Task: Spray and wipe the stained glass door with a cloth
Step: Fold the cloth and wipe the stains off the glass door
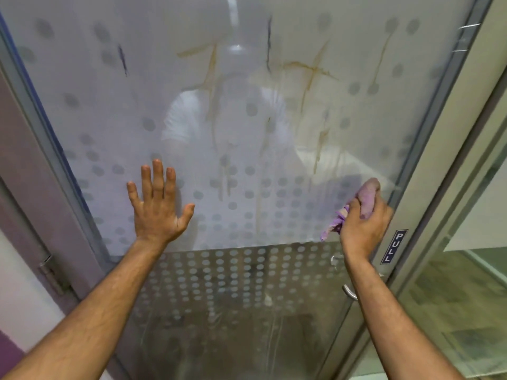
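Observation:
A frosted glass door (pixel 192 111) with grey dots fills the head view. Brown drip stains (pixel 308 78) and dark blue streaks (pixel 122 60) run down its upper half. My left hand (pixel 157 204) lies flat on the glass at lower left, fingers spread, holding nothing. My right hand (pixel 363 223) is closed around a bunched purple cloth (pixel 366 196) and presses it against the glass near the door's right edge. No spray bottle is in view.
A metal door frame with a PULL label (pixel 393 246) runs down the right side, with a metal handle (pixel 349 292) just below my right wrist. A hinge (pixel 52 274) sits on the left frame. The door's lower panel (pixel 233 311) is clear glass with dots.

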Motion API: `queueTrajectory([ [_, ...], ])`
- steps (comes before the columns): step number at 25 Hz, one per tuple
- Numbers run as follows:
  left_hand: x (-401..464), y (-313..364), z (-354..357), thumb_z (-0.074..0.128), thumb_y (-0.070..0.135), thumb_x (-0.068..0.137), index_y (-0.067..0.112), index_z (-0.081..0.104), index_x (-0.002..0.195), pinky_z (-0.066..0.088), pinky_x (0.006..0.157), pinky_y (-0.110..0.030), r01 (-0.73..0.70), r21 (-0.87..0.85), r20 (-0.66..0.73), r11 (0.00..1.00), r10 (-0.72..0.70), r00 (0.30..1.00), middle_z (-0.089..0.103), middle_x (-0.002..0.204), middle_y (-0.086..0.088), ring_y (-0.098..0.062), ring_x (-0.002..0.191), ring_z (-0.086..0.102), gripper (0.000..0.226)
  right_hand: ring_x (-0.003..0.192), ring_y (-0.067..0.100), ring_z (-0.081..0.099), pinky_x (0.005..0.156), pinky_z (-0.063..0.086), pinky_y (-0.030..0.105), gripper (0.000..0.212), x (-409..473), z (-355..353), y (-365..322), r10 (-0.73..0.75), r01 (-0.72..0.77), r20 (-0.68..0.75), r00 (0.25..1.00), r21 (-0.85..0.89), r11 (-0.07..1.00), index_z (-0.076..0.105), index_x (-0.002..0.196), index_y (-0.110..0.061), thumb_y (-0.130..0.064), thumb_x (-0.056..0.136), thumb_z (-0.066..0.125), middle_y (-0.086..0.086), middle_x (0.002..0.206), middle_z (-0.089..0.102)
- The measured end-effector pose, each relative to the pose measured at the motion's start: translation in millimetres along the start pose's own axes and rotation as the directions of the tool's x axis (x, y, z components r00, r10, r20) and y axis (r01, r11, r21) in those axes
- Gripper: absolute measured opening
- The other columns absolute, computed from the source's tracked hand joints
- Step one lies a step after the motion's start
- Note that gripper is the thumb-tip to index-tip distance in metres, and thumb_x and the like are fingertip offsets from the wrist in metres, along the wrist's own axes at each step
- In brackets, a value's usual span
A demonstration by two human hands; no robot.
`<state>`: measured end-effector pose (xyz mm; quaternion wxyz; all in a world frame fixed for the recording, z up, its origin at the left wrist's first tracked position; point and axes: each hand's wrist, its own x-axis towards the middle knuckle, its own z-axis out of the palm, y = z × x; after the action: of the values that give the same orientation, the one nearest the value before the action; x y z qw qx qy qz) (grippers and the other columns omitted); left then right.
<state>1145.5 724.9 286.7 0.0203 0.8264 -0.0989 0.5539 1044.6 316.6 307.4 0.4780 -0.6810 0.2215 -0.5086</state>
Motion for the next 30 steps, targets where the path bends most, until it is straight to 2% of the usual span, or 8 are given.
queueTrajectory([
  [3,0,-1,3,0.028,0.068,0.098,0.017,0.001,0.167,-0.014,0.128,-0.053,-0.008,-0.001,-0.017,1.0,0.008,1.0,-0.012,0.175,-0.005,-0.028,0.162,-0.011,0.09,0.139,0.023,0.037,0.111,0.024,0.018,0.061,-42,20,-2,-0.008,0.004,0.099,0.995,0.042,0.999,0.038,0.152,-0.027,-0.034,0.093,0.052,0.008,0.158,0.031],
  [6,0,0,3,0.028,0.067,0.099,0.017,0.0,0.167,-0.013,0.128,-0.053,-0.018,-0.008,-0.035,1.0,0.018,0.999,-0.013,0.175,-0.004,-0.027,0.162,-0.011,0.089,0.157,0.032,0.006,0.125,-0.005,0.025,0.063,-76,40,-4,-0.094,0.104,0.174,0.98,-0.046,0.994,0.028,0.159,-0.008,-0.023,0.1,0.044,0.018,0.17,0.005],
  [10,-1,-1,6,0.031,0.066,0.099,0.017,0.0,0.167,-0.011,0.128,-0.054,-0.026,-0.002,-0.051,1.0,0.026,0.998,-0.013,0.175,-0.004,-0.028,0.162,-0.01,0.089,0.157,0.038,0.01,0.126,0.017,0.052,0.066,-141,59,8,-0.212,0.256,0.301,0.93,-0.114,0.96,0.04,0.153,-0.005,-0.003,0.088,0.047,0.022,0.167,0.016],
  [14,-1,-3,6,0.031,0.066,0.098,0.018,0.0,0.167,-0.01,0.128,-0.055,-0.038,0.004,-0.051,0.999,0.038,0.998,-0.012,0.175,-0.004,-0.028,0.162,-0.01,0.089,0.15,0.034,0.029,0.112,0.042,0.054,0.083,-199,70,22,-0.589,0.777,0.636,0.499,-0.026,0.629,0.054,0.147,-0.017,0.007,0.068,0.065,0.003,0.16,0.038],
  [16,0,-2,4,0.03,0.066,0.099,0.019,-0.002,0.167,-0.011,0.128,-0.055,-0.043,-0.001,-0.05,0.999,0.043,0.998,-0.014,0.175,-0.004,-0.027,0.162,-0.011,0.089,0.145,0.035,0.037,0.103,0.048,0.053,0.088,-191,83,11,-0.635,0.843,0.647,0.422,-0.021,0.538,0.051,0.149,-0.021,0.006,0.069,0.075,0.0,0.16,0.044],
  [19,2,-1,3,0.03,0.065,0.099,0.019,0.0,0.167,-0.01,0.128,-0.055,-0.045,-0.004,-0.046,0.999,0.045,0.998,-0.013,0.175,-0.004,-0.027,0.162,-0.01,0.088,0.145,0.037,0.032,0.113,0.032,0.061,0.076,-173,103,-14,-0.69,0.871,0.557,0.462,-0.138,0.472,0.038,0.156,-0.025,-0.02,0.087,0.069,0.0,0.165,0.029],
  [24,-1,-1,4,0.035,0.064,0.097,0.018,0.001,0.167,-0.008,0.128,-0.056,-0.054,0.0,-0.049,0.999,0.054,0.997,-0.011,0.176,-0.005,-0.027,0.163,-0.009,0.091,0.155,0.045,-0.016,0.124,-0.013,0.057,0.085,-138,119,-43,-0.602,0.73,0.461,0.652,-0.164,0.664,0.002,0.163,-0.031,-0.038,0.091,0.048,-0.006,0.172,-0.009],
  [30,-2,-3,5,0.035,0.065,0.097,0.017,0.003,0.167,-0.009,0.128,-0.056,-0.045,0.005,-0.027,0.999,0.045,0.999,-0.009,0.176,-0.006,-0.028,0.163,-0.008,0.091,0.156,0.022,-0.022,0.127,0.007,0.057,0.091,-90,74,-8,-0.414,0.504,0.339,0.845,-0.243,0.829,-0.014,0.16,-0.026,-0.054,0.096,0.044,-0.001,0.17,-0.015],
])
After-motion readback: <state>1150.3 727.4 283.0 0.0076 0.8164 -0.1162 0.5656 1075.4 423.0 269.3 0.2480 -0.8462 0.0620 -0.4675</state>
